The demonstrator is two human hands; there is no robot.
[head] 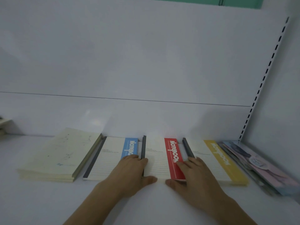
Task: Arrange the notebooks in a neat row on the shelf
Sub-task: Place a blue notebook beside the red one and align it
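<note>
Both hands lie flat with fingers spread, the left hand [129,171] and right hand [191,174] pressing either side of the red notebook [159,158], which rests on the white shelf [48,200] between the blue notebook [112,156] and yellow notebook [214,161]

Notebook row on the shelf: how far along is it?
Mostly laid out. Done: cream stack, blue notebook and yellow notebook lie flat side by side. In hand: left hand and right hand rest on the red notebook, thumbs at its front edge, apparently squaring it. Left: the pastel pile at the far right looks fanned and skewed.
</note>
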